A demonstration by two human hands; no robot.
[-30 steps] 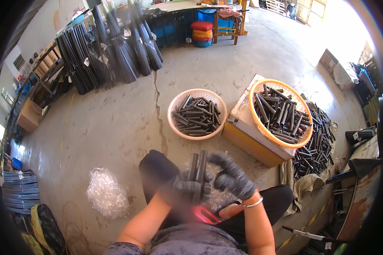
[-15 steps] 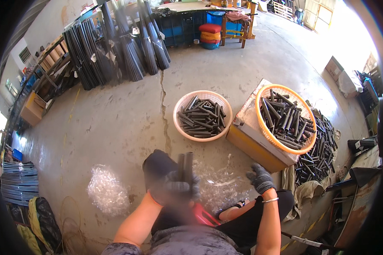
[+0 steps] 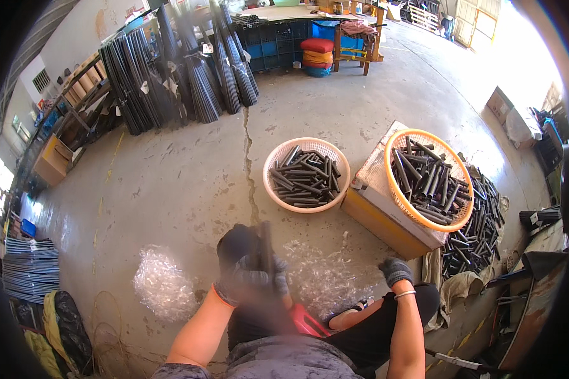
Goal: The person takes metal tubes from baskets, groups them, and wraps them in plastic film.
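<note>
Wearing a dark grey glove, my left hand (image 3: 246,278) is closed around a black tube (image 3: 267,243) that stands upright above my left knee. The tube's lower part is blurred, and I cannot tell whether a second one is behind it. My right hand (image 3: 396,271), gloved too, is beside my right knee with its fingers curled. Whatever those fingers hold, if anything, is hidden. A blurred brownish shape and a red plastic piece (image 3: 308,320) show between my legs. Clear plastic scraps (image 3: 319,278) lie on the floor between the two hands.
Ahead, a pink basket (image 3: 270,183) of short black tubes stands on the floor. An orange basket (image 3: 464,215) of similar tubes rests on a cardboard box (image 3: 379,218); more tubes (image 3: 468,246) lie heaped behind. Another clear scrap pile (image 3: 164,284) is at left. Long tube bundles (image 3: 196,82) lean farther off.
Two tube tops showed above my left hand before; now one shows. My right hand has dropped slightly closer to the knee, and its spread fingers have curled in. The view has shifted a little.
</note>
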